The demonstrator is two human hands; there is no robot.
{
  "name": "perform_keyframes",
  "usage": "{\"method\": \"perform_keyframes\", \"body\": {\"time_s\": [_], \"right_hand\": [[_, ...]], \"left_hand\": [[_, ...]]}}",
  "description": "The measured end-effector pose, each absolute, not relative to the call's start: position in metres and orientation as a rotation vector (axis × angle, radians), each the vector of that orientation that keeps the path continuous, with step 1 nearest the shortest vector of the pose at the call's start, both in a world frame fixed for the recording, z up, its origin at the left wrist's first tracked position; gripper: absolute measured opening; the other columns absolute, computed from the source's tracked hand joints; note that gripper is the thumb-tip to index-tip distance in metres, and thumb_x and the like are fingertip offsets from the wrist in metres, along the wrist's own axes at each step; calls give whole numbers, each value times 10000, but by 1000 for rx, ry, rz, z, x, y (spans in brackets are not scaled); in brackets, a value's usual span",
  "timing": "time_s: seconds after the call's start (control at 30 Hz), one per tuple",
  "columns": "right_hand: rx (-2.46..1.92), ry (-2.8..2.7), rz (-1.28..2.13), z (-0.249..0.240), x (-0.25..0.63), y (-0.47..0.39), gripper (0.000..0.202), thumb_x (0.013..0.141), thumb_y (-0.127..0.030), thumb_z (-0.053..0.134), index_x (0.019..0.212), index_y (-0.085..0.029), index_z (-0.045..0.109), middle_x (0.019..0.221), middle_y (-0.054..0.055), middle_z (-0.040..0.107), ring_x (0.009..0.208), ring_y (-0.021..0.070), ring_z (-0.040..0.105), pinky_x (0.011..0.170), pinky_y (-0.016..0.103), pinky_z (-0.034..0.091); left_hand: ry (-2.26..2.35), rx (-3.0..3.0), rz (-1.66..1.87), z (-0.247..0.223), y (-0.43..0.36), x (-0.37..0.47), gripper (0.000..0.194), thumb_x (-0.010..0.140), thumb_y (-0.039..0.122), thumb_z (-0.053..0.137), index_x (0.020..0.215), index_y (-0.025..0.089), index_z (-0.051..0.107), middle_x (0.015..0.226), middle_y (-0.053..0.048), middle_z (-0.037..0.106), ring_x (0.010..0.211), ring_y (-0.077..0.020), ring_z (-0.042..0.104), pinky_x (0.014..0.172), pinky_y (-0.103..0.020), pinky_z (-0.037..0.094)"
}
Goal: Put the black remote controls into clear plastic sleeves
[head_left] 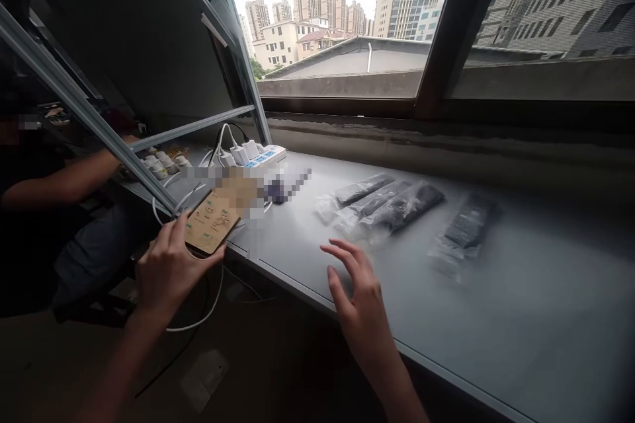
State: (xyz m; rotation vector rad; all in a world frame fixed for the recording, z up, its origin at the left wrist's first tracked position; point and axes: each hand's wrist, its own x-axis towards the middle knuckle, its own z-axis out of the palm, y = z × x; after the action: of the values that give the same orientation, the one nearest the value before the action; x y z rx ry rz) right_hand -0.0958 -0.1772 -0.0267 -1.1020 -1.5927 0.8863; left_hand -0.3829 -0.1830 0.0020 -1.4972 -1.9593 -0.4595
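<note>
On the left, my left hand (171, 264) grips a smartphone (211, 221) by its lower edge, thumb on one side and fingers on the other. Its tan face carries small green and brown patterns, and its upper end is blurred out. My right hand (357, 287) hovers over the front edge of the grey table (496, 317), fingers apart and holding nothing. Beyond it lie several dark, long items in clear plastic bags (387, 205). Farther right is another bagged black item (466, 221) that looks like a remote control.
A white power strip (265, 157) with plugged-in chargers stands at the back left, its white cables (218, 297) hanging past the table edge. Metal frame bars (193, 127) rise on the left. Behind them a co-worker's arm (64, 178) reaches toward small white parts (161, 164).
</note>
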Motion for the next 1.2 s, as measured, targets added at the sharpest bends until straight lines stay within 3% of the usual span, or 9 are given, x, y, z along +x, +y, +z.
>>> {"method": "perform_keyframes", "body": {"time_s": [0.17,0.27,0.33,0.5,0.8,1.2], "right_hand": [[-867,-1155,1479,-23,-116,-172,573,913,-437,520,1443,-258,398,1396,85,527,1246,233,533,1059,414,427],[-707,-830,1724,-24,-130,-166,717,869,-480,576,1489,-235,311,1387,89,541,1246,224,542,1091,421,396],[-627,-699,1818,-25,-137,-162,693,832,-485,619,1434,-226,397,1306,73,607,1200,217,579,1082,408,408],[-569,-647,1859,-24,-140,-162,419,828,-484,617,1182,-264,570,1138,19,693,1030,196,658,965,368,498],[-525,-546,1825,-19,-135,-165,453,865,-390,578,1291,-257,502,1161,23,685,1098,206,630,956,362,506],[-533,-565,1854,-22,-133,-164,454,765,-263,674,1201,-262,549,1178,17,677,1167,216,595,1034,389,461]], "left_hand": [[-1910,-1602,-609,-13,-195,-328,764,760,490,640,1414,152,435,1208,-153,605,1046,-309,611,827,-344,480],[-1890,-1628,-682,-20,-197,-301,748,750,479,645,1402,165,456,1183,-139,617,1038,-296,617,828,-330,483],[-1870,-1645,-707,-24,-198,-287,738,751,482,642,1394,165,469,1167,-136,628,1021,-291,627,813,-322,486],[-1853,-1679,-704,-29,-203,-265,727,760,500,630,1387,163,482,1134,-133,648,959,-277,649,751,-308,494],[-1932,-1661,-759,-32,-205,-247,719,772,528,609,1378,156,501,1127,-143,653,938,-279,656,704,-308,500],[-1938,-1638,-774,-33,-208,-240,748,778,526,616,1413,164,457,1139,-141,646,947,-275,655,714,-307,504]]}}
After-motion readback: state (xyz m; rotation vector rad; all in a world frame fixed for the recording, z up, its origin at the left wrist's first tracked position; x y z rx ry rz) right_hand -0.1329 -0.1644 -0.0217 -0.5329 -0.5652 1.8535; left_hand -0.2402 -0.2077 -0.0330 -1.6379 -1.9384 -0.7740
